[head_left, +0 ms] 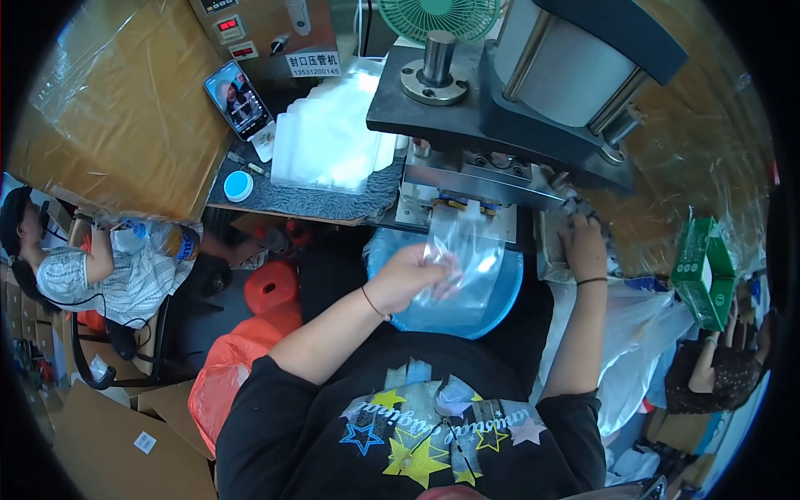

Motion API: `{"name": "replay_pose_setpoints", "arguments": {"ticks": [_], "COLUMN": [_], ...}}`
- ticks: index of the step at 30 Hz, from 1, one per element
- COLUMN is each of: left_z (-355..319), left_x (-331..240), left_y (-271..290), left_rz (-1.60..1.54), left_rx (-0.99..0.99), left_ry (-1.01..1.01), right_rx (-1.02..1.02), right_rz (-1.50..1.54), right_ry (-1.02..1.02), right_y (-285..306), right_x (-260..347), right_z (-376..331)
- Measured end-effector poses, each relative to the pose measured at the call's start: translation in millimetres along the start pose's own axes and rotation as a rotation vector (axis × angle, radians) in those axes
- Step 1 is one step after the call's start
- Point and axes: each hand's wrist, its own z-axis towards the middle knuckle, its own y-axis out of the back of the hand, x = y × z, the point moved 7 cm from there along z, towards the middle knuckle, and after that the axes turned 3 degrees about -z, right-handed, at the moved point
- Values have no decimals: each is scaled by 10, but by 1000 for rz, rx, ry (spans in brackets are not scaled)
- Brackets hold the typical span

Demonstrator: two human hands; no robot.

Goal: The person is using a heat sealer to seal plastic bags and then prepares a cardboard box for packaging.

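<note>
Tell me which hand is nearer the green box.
Right. The right hand is left of the green box, beside the press; the left hand is farther left, holding a clear bag.

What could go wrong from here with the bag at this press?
The left hand holds the clear plastic pouch close to the press, so fingers might get pinched if they drifted further in as it closed. The pouch looks limp and is held by that hand alone, so it could sit crooked. The round blue-topped tub stands near the table's edge; a bump might knock it off.
</note>
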Motion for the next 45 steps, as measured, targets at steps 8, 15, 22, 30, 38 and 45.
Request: {"name": "replay_pose_setpoints", "arguments": {"ticks": [8,15,22,30,38,45], "left_z": [106,-578,-777,-478,-257,-228], "left_x": [-173,-1393,-876,-608,-123,39], "left_y": [235,1169,822,103,-37,-185], "left_rz": [-68,1889,1334,782,457,402], "left_rx": [-167,-947,-532,-241,-81,-27], "left_ry": [-246,-547,-654,-389,-257,-188], "right_rx": [-324,-340,-423,-84,-124,-87], "right_rz": [249,275,606,1079,1172,864], "right_ry": [176,85,146,446,278,522], "right_y": [-40,284,484,869,885,906], "right_x": [9,157,592,1579,1201,1465], "right_z": [-123,-258,-639,-685,-596,-643]}}
